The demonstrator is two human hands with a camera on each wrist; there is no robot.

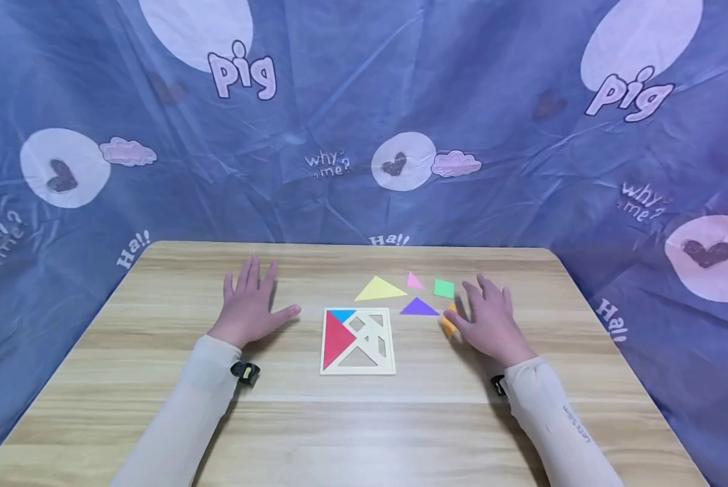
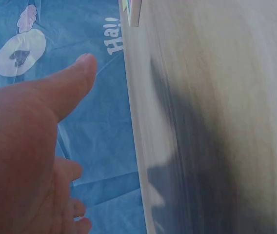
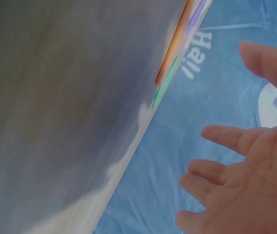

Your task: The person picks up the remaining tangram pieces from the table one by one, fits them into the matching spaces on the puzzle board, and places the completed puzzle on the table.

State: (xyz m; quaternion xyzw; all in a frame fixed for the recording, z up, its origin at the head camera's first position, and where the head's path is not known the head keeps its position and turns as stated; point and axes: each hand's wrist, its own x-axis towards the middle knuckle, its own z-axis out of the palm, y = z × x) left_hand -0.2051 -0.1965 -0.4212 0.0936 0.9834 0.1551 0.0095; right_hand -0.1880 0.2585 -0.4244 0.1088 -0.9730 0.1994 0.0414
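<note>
In the head view a white tangram tray (image 1: 357, 371) lies mid-table, with a red triangle (image 1: 336, 339) and a blue triangle (image 1: 342, 315) set in its left part; its other cutouts show bare. My left hand (image 1: 249, 310) hovers left of the tray, fingers spread, holding nothing. Over to the right, my right hand (image 1: 490, 320) has its fingers apart above the table, partly covering an orange piece (image 1: 447, 323). The right wrist view shows a gap between that hand and the pieces. Behind the tray lie a yellow triangle (image 1: 378, 290), a purple triangle (image 1: 420, 308), a pink triangle (image 1: 414, 281) and a green piece (image 1: 444, 289).
The wooden table (image 1: 364, 433) has rounded far corners. A blue printed cloth (image 1: 339, 101) hangs behind it and drops along both sides. Dark wrist cameras sit on both wrists, over white sleeves (image 1: 175, 412).
</note>
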